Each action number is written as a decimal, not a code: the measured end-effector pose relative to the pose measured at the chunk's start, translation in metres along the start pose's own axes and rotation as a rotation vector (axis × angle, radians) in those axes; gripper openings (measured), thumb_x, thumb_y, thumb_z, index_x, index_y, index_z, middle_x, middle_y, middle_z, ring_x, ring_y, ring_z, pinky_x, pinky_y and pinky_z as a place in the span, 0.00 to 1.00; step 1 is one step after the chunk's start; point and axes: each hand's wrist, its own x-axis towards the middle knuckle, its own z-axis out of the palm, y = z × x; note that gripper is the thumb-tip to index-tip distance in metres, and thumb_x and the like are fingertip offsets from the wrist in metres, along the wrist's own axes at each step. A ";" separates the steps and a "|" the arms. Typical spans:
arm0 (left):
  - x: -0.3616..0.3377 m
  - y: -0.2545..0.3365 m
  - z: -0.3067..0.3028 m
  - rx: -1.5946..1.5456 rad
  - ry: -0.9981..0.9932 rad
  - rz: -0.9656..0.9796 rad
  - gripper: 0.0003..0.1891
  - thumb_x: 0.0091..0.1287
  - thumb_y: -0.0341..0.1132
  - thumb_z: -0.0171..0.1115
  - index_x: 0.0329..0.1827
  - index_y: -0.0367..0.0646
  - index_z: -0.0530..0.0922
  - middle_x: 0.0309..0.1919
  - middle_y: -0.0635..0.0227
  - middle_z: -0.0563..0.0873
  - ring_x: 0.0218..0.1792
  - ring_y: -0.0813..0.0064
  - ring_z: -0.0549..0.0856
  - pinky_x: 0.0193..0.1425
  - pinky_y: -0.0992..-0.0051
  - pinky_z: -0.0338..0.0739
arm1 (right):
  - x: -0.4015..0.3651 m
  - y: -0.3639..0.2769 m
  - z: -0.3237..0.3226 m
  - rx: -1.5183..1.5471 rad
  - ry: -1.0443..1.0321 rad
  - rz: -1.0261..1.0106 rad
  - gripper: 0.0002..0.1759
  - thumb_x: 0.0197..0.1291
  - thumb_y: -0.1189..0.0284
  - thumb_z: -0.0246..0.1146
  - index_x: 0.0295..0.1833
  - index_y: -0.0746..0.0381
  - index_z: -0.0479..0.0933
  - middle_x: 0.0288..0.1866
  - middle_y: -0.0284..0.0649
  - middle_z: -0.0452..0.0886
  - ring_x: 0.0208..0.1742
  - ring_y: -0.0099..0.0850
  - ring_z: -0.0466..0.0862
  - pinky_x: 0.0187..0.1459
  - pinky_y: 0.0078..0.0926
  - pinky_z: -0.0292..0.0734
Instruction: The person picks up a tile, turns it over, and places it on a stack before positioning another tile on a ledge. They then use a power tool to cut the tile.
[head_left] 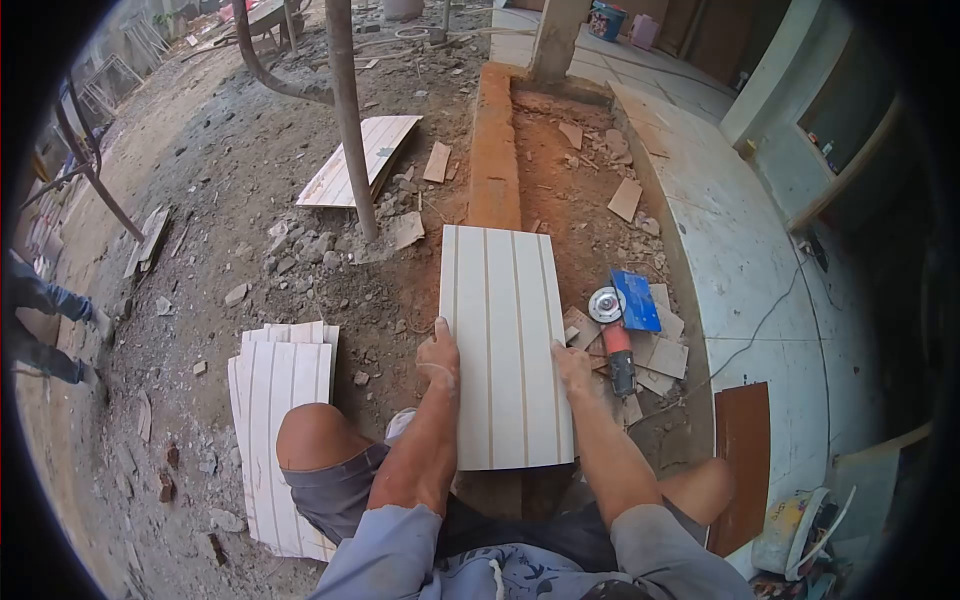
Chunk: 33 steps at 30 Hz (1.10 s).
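A long white tile [503, 340] with thin tan stripes lies in front of me, its far end resting toward the brick curb [494, 150]. My left hand [440, 357] grips the tile's left edge, thumb on top. My right hand [574, 366] holds the right edge a little lower. My bare knees show on either side below the tile.
A stack of striped tiles [275, 430] lies on the dirt at my left; another pile [360, 160] sits behind a metal pole [350, 120]. An angle grinder [615, 340] rests among tile offcuts at the right. A brown board [742, 460] and concrete slab [740, 250] lie further right. Another person's legs [40, 330] are at far left.
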 end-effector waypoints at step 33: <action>0.034 0.200 -0.211 0.308 -0.389 0.777 0.29 0.65 0.57 0.64 0.52 0.36 0.83 0.27 0.72 0.79 0.30 0.78 0.76 0.37 0.74 0.74 | -0.031 -0.252 -0.429 -0.590 0.095 -0.355 0.33 0.58 0.49 0.60 0.59 0.64 0.76 0.49 0.45 0.82 0.43 0.31 0.82 0.41 0.30 0.78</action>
